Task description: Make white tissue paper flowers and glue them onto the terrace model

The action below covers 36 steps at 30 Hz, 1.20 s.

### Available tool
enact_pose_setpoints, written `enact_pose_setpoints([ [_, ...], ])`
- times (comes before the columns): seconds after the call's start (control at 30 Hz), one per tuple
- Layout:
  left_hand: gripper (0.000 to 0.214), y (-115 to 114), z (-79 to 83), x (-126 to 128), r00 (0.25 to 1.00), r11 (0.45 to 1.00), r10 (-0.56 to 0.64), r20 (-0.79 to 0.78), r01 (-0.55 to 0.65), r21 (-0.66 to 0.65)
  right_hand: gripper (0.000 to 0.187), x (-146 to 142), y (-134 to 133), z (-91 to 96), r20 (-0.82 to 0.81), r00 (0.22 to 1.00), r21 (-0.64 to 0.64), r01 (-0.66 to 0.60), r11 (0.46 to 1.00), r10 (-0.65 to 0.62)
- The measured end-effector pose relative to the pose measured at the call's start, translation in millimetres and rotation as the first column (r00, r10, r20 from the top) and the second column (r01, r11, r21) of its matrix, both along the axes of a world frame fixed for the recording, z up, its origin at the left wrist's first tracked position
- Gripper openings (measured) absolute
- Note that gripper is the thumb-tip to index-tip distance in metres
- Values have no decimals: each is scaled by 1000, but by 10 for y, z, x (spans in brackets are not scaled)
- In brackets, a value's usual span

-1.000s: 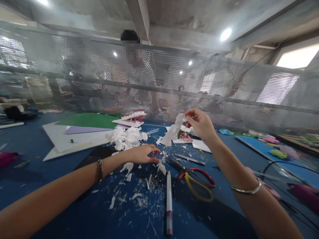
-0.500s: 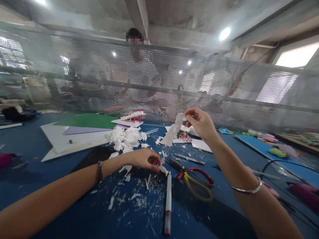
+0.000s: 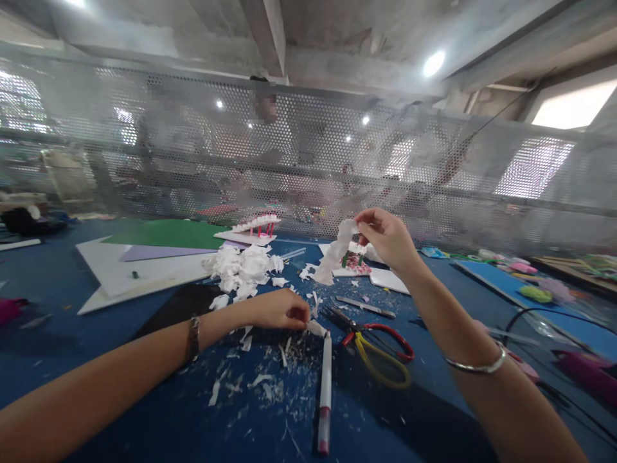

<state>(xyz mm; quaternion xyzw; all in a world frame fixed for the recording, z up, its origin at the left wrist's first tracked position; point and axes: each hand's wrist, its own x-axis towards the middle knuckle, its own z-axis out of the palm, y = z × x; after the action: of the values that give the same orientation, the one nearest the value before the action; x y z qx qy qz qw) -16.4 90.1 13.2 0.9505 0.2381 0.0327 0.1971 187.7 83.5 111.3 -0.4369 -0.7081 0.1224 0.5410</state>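
Note:
My right hand (image 3: 385, 238) is raised and pinches the upper end of a torn strip of thin white paper (image 3: 333, 254), which hangs down to the left. My left hand (image 3: 279, 310) is low over the table, thumb and fingers closed at the end of a small white paper scrap (image 3: 316, 329). Just right of that scrap lies a white pen (image 3: 326, 373) with a reddish end. Red-and-yellow-handled scissors (image 3: 376, 347) and a slim metal blade (image 3: 365, 307) rest between my hands. Behind my left hand is a pile of crumpled white paper (image 3: 241, 267).
White foam sheets (image 3: 110, 273) with a green sheet (image 3: 166, 233) lie at the left. Small models with pink posts (image 3: 263, 230) and green posts (image 3: 354, 262) stand at the back. A blue board (image 3: 511, 289) is at right. A perforated metal screen (image 3: 308, 161) runs behind the table.
My left fingers have drawn closer together at the small scrap. The right hand and its hanging strip are almost still. Behind the screen, a person's head is lower.

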Motion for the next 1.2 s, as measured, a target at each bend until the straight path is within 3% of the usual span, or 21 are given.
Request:
enact_pose_setpoints([
  [0.17,15,74,207,-110,991,995,94,91,-96,25,5,3,0,1,3,1000,4,7,1000,-7],
  [0.33,12,175,474,-335,921,970,232,313,-242,-7,4,3,14,-24,23,1000,6,6,1000,-6],
  [0.47,17,233,644,-538,780,921,381,497,-369,-126,5,2,26,-52,45,999,1,-2,1000,2],
  [0.57,16,267,722,-656,605,860,501,618,-429,-278,5,-4,36,-68,54,999,-4,-6,1000,7],
  [0.73,12,346,745,-733,279,766,636,719,-342,-545,4,-31,46,-88,62,998,-18,-7,1000,8],
  [0.87,18,423,710,-758,104,690,718,688,-236,-684,5,-51,45,-93,72,997,-24,-3,1000,5],
  [0.93,12,454,700,-789,41,655,749,661,-194,-730,6,-52,46,-92,76,997,-24,2,1000,0],
  [1.07,29,485,725,-887,-49,607,785,617,-135,-783,5,-47,49,-90,87,996,-25,11,1000,-8],
  [1.2,29,486,778,-962,-61,579,805,590,-135,-804,5,-54,47,-105,108,994,-35,13,999,-9],
])
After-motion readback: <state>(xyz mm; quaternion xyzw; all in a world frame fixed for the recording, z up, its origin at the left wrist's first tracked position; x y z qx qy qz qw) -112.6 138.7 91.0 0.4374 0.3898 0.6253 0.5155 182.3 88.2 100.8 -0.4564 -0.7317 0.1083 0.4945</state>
